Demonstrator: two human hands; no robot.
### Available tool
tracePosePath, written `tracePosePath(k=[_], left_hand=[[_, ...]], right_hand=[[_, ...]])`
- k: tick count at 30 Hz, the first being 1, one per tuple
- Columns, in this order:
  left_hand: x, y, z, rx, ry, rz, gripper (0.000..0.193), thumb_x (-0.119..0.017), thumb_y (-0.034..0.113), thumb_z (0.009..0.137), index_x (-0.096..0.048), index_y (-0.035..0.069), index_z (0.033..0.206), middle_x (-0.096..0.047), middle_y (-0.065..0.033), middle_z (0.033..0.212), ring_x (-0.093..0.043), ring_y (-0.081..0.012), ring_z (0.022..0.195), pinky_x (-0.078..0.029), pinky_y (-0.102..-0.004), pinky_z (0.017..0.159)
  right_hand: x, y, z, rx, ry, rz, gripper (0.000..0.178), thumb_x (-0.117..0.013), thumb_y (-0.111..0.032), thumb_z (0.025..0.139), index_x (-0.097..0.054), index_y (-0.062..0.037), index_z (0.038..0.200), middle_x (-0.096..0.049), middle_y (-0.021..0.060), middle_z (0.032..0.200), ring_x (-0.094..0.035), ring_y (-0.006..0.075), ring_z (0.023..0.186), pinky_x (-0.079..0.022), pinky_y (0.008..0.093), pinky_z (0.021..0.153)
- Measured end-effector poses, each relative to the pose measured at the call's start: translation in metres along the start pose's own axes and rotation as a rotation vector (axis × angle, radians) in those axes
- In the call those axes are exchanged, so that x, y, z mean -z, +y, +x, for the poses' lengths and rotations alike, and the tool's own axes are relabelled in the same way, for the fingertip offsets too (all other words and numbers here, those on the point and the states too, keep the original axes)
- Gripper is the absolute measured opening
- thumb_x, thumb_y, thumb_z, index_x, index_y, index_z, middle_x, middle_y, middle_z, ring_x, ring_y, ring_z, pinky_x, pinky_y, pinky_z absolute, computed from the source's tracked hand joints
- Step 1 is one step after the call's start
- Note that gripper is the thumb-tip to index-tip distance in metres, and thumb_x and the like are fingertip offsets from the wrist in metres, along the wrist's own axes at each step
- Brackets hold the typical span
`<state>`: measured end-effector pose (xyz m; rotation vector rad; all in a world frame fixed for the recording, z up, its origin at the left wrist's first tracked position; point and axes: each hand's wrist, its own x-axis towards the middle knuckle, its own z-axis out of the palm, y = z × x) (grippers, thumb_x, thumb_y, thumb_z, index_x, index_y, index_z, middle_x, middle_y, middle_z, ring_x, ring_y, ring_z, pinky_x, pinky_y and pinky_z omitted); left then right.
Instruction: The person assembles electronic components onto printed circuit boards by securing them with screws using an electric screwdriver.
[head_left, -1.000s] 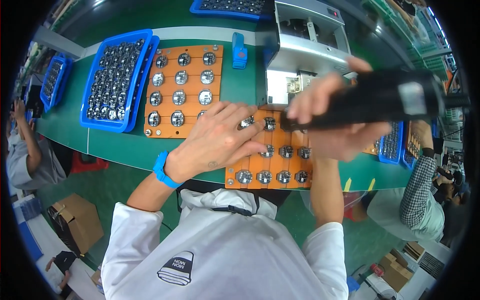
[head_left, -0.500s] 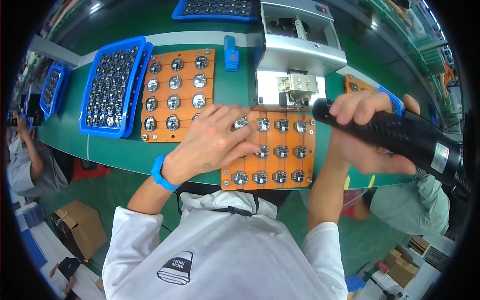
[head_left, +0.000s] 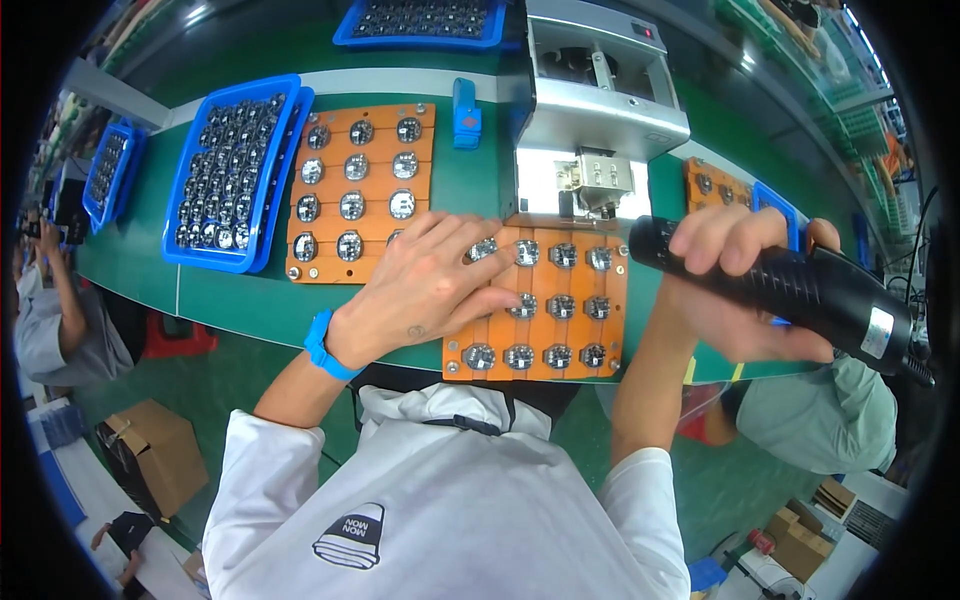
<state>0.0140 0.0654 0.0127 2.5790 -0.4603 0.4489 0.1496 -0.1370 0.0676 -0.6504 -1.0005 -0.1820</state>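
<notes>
My right hand (head_left: 735,300) is wrapped around a black electric screwdriver (head_left: 825,292), held tilted above the right end of the near orange fixture (head_left: 540,333). The screwdriver's bit cannot be seen; a cable leaves its rear end. My left hand (head_left: 425,280), with a blue wrist strap (head_left: 318,345), lies across the left part of that fixture. Its fingers are stretched out, thumb and index finger apart around the small round parts. Rows of dark, shiny round parts (head_left: 560,307) sit in the fixture, some hidden under my left hand.
Another filled orange fixture (head_left: 378,226) lies at the left, beside a stacked blue tray (head_left: 167,245) of similar parts. A silver machine (head_left: 590,125) stands just behind the near fixture. A blue clip-like item (head_left: 466,115) lies left of it. A co-worker's sleeve (head_left: 825,420) shows at right.
The view has shifted slightly. The screwdriver in my right hand has tipped a little nearer level, its front end lower. My left hand stays on the fixture.
</notes>
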Motion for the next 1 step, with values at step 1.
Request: tracePosePath(k=[1], left_hand=[[0.0013,0.0004,0.0005,0.006,-0.006,-0.002,0.043,-0.070,0.039,0.080,-0.069,0.006,0.108,-0.061,-0.0136,0.115,-0.059,-0.0278,0.098,-0.045,-0.0383,0.081]], right_hand=[[0.0000,0.0000,-0.0004,-0.013,-0.025,0.020,0.093,-0.032,-0.080,0.086,-0.029,-0.0044,0.141,-0.052,0.0122,0.079,-0.052,0.0221,0.056,-0.048,0.0379,0.048]])
